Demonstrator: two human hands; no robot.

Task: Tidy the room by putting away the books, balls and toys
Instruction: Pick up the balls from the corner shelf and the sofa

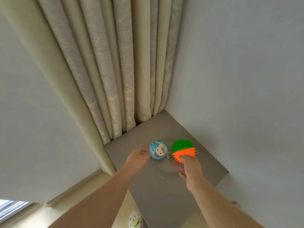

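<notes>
A blue ball with a cartoon figure sits on the grey cabinet top near the corner. My left hand touches its left side with the fingertips. To its right is a spiky ball, green on top and orange below. My right hand holds the spiky ball from below, at its orange half. Both balls seem to rest in a clear shallow dish that is hard to make out.
Beige curtains hang behind the cabinet top on the left. A white wall bounds it on the right. A white spotted object lies on the floor below the cabinet's front edge.
</notes>
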